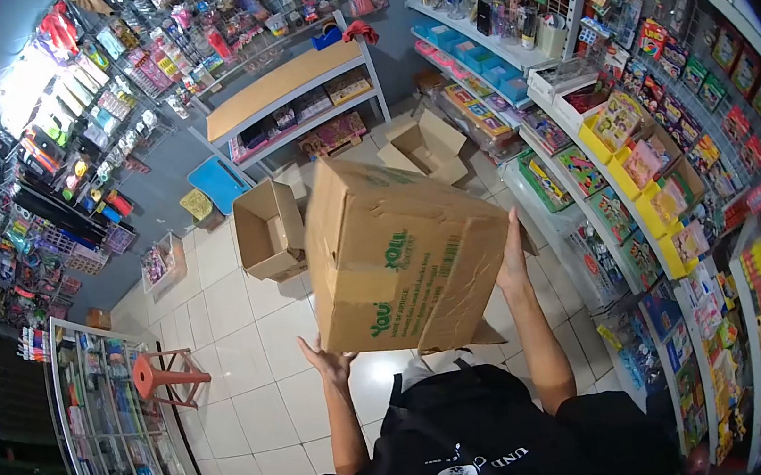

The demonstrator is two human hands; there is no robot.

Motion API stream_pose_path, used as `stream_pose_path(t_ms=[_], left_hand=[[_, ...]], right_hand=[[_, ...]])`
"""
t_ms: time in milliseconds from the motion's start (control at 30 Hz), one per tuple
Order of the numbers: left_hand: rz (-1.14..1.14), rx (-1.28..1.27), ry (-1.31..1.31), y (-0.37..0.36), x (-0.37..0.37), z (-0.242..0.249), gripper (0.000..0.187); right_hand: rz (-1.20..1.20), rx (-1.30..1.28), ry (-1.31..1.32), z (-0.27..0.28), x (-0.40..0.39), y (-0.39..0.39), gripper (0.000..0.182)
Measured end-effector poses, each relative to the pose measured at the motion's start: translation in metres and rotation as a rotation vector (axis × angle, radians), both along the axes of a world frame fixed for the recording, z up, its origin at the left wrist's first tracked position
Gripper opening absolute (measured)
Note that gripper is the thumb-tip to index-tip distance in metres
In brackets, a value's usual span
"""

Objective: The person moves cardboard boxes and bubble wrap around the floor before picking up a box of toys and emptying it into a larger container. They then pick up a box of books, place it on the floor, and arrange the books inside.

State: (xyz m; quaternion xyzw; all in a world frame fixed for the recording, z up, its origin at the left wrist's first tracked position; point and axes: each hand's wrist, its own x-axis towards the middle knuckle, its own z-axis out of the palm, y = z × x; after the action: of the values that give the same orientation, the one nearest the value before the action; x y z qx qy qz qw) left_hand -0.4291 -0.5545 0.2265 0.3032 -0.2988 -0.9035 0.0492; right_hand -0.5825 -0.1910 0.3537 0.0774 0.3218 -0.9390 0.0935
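A large brown cardboard box (pixel 403 263) with green "YOU" print is held up off the floor, tilted, between both hands. My left hand (pixel 327 360) supports its lower left corner, with the palm and some fingers partly showing. On the other side, my right hand (pixel 513 254) presses against the box's right edge, its fingers partly hidden behind the cardboard. A loose flap hangs at the bottom right of the box.
Two open cardboard boxes, one at left (pixel 267 228) and one farther back (pixel 424 149), stand on the tiled floor (pixel 252 348). An orange stool (pixel 165 378) is at the left near a glass display case (pixel 130 439). Stocked shelves (pixel 619 170) line the right side; a wooden-topped rack (pixel 286 83) stands behind.
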Motion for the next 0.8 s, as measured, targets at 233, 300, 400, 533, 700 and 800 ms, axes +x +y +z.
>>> stream_pose_path(t_ms=[233,300,400,533,700,800], left_hand=[[-0.257,0.135,-0.079,0.057,-0.117,-0.122,0.075],[-0.329,0.132,-0.144,0.074,-0.153,-0.121,0.075],[-0.389,0.092,-0.218,0.077,-0.208,-0.125,0.074],[-0.363,0.004,-0.304,0.028,-0.261,-0.13,0.074],[-0.271,-0.144,-0.415,-0.041,-0.307,-0.147,0.073],[-0.216,-0.248,-0.477,-0.071,-0.338,-0.153,0.072]], right_hand=[[-0.133,-0.15,0.006,-0.019,-0.091,-0.025,0.065],[-0.132,-0.159,-0.021,-0.025,-0.122,-0.039,0.064],[-0.161,-0.121,0.005,-0.049,-0.174,-0.068,0.064],[-0.033,-0.219,-0.024,-0.04,-0.232,-0.097,0.062],[-0.001,0.296,0.317,-0.08,-0.268,-0.106,0.054],[-0.043,-0.113,-0.236,-0.1,-0.301,-0.113,0.042]])
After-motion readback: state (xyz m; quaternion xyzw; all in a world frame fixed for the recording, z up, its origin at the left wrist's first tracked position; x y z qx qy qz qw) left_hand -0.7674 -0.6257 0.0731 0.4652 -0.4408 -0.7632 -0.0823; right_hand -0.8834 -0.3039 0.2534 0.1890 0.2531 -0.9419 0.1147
